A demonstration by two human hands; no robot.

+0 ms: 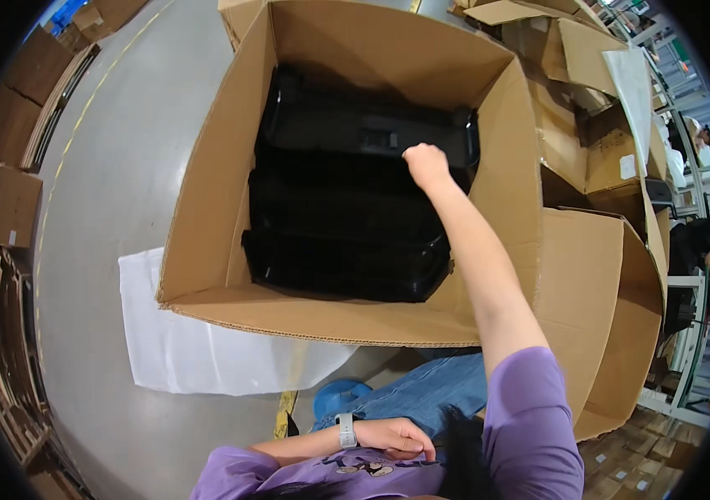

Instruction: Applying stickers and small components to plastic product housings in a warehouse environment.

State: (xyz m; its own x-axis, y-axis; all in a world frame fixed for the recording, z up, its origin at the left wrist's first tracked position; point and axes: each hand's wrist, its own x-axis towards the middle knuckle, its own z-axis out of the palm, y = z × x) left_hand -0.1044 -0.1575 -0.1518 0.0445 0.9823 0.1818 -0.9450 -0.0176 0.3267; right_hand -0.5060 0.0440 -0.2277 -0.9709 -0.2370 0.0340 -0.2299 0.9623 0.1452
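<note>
A large open cardboard box stands before me. Inside lie several glossy black moulded pieces with rounded corners, set in rows; their exact kind is hard to tell. The farthest one carries a small rectangular recess. My right arm reaches over the box's near side, and my right hand is closed in a fist at the right part of that far black piece. Whatever its fingers hold, if anything, is hidden. My left hand, with a watch on its wrist, rests against my stomach with fingers curled and nothing visible in them.
White sheet material lies on the floor beneath the box's near left corner. Open cartons crowd the right side. Stacked flat cardboard lines the far left beyond a yellow floor line. A blue round object sits near my legs.
</note>
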